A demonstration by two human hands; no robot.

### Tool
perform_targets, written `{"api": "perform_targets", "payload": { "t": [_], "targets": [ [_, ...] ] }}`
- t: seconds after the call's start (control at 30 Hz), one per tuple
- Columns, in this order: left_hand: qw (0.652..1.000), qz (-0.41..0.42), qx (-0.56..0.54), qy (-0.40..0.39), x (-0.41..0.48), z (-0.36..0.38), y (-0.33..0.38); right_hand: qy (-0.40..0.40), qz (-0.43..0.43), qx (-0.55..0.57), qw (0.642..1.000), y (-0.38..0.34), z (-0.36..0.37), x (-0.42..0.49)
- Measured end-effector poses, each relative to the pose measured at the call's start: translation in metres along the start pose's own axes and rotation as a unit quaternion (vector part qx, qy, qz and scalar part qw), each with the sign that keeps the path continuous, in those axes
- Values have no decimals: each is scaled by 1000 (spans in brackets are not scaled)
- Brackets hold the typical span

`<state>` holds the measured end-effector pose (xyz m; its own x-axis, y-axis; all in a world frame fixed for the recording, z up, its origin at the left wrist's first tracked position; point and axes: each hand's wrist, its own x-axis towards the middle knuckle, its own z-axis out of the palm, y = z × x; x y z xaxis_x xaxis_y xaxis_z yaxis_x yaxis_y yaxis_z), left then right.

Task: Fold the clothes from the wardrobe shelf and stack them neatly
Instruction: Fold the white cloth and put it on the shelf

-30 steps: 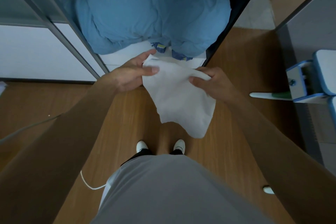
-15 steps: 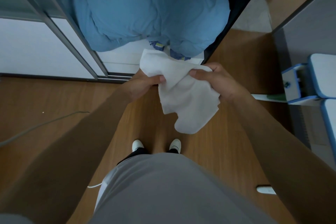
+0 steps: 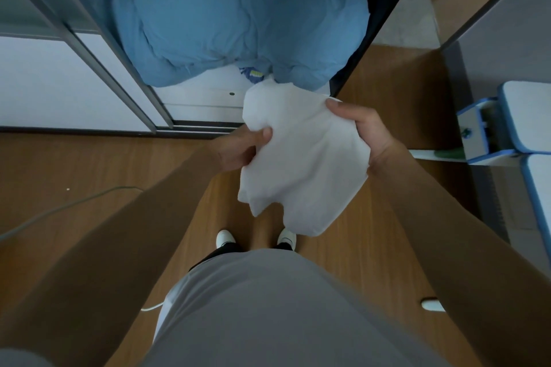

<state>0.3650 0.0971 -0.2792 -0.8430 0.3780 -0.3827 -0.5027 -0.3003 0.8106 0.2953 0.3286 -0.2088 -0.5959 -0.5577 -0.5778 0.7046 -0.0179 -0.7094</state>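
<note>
A white cloth garment point(image 3: 301, 164) hangs in the air in front of me, above the wooden floor. My left hand point(image 3: 238, 147) pinches its left edge, thumb on top of the fabric. My right hand point(image 3: 362, 134) grips its upper right edge, fingers curled over the cloth. The lower part of the garment droops loosely towards my feet. Behind it, the wardrobe shelf point(image 3: 205, 92) holds a bulky blue bedding bundle point(image 3: 238, 18).
Sliding wardrobe door frames point(image 3: 98, 62) run along the left. A blue and white stool-like unit point(image 3: 507, 125) stands at the right. A grey cable point(image 3: 74, 205) lies on the floor at the left, and a small white object point(image 3: 430, 304) at the lower right.
Both hands have shifted right and slightly lower with the cloth. The garment has bunched up more between them, and its upper left part now folds over my left hand.
</note>
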Motion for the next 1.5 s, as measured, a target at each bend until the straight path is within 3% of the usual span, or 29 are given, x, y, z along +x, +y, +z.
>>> {"api": "perform_targets", "payload": {
  "t": [0.07,0.27,0.47,0.63,0.8,0.9,1.07,1.23,1.37,1.5],
  "targets": [
    [1000,-10,-15,7,2,1,-1,12,-2,16,1000,-3,1,-1],
    [989,-49,-23,140,7,-10,-1,87,24,33,995,-16,-7,3],
    [973,-43,-98,204,5,0,18,21,-37,163,986,0,-29,4],
    [962,-36,-105,251,4,-6,26,16,-29,100,994,39,-11,12],
    [914,-119,38,385,11,-25,18,161,-66,-38,984,44,0,27],
    [938,-158,-60,301,0,-36,-1,210,-13,-67,975,38,1,31],
    [977,-71,34,200,-13,-40,-35,222,29,-12,974,39,5,37],
    [937,0,82,340,-14,-39,-33,167,70,-143,973,40,3,37],
    [919,37,226,320,-22,-52,-20,226,62,-236,943,44,9,43],
    [891,66,328,307,-24,-62,-5,265,-40,-309,912,47,26,57]
  ]
}}
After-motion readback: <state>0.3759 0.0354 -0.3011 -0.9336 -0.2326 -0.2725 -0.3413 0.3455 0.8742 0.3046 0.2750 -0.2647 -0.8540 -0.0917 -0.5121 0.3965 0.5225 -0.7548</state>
